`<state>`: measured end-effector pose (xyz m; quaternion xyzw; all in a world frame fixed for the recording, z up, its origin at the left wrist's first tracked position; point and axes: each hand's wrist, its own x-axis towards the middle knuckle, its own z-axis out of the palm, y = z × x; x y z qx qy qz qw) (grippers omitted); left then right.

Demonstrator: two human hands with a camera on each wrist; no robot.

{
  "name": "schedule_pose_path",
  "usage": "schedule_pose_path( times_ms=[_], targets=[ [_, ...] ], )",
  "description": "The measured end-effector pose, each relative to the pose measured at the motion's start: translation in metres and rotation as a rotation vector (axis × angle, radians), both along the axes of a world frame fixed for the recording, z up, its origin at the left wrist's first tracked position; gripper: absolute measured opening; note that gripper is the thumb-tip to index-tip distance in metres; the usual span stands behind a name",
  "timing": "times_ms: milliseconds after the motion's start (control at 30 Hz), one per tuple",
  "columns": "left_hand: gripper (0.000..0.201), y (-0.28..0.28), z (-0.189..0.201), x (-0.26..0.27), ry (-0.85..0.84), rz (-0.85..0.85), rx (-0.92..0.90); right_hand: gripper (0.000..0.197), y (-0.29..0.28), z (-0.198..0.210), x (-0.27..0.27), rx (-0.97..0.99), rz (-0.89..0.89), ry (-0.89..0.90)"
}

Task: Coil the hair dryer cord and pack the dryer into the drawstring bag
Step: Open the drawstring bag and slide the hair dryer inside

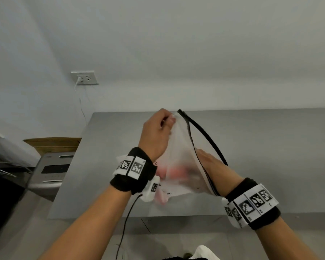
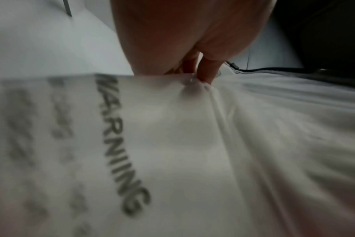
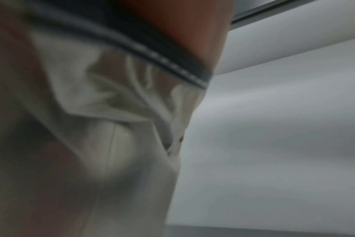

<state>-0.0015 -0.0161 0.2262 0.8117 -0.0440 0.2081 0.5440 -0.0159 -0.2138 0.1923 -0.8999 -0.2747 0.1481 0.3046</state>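
Observation:
A translucent white bag (image 1: pixel 178 147) with a black rim (image 1: pixel 204 136) is held up over the steel table (image 1: pixel 270 147). My left hand (image 1: pixel 169 122) pinches the bag's top edge; the pinching fingers (image 2: pixel 207 69) show above the bag's wall (image 2: pixel 172 144), which carries the printed word WARNING. My right hand (image 1: pixel 212 164) reaches in through the bag's mouth, and its fingers are hidden behind the plastic. A pink shape, the hair dryer (image 1: pixel 174 171), shows blurred through the lower part of the bag. In the right wrist view only creased bag film (image 3: pixel 116 102) and the black rim (image 3: pixel 144 48) show.
A wall outlet (image 1: pixel 84 77) with a white cable plugged in is at the back left. A cardboard box (image 1: pixel 53 143) and a steel appliance (image 1: pixel 51 171) stand left of the table. A thin black cable (image 1: pixel 128 218) hangs from my left wrist.

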Motion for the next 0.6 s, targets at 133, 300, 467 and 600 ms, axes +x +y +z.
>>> schedule_pose_path(
  times_ms=[133, 300, 467, 600],
  targets=[
    [0.017, 0.032, -0.012, -0.012, 0.041, 0.098, -0.012, 0.042, -0.007, 0.03, 0.004, 0.075, 0.091, -0.299],
    [0.024, 0.064, -0.035, -0.026, 0.119, 0.228, -0.072, 0.052, -0.017, 0.046, 0.015, -0.33, 0.105, -0.409],
    [0.021, 0.081, -0.045, -0.034, 0.181, 0.291, -0.025, 0.019, -0.009, 0.038, 0.028, -0.227, 0.11, -0.463],
    [0.014, 0.096, -0.044, -0.032, 0.254, 0.254, 0.014, 0.012, -0.001, 0.045, 0.034, -0.169, 0.12, -0.678]
  ],
)
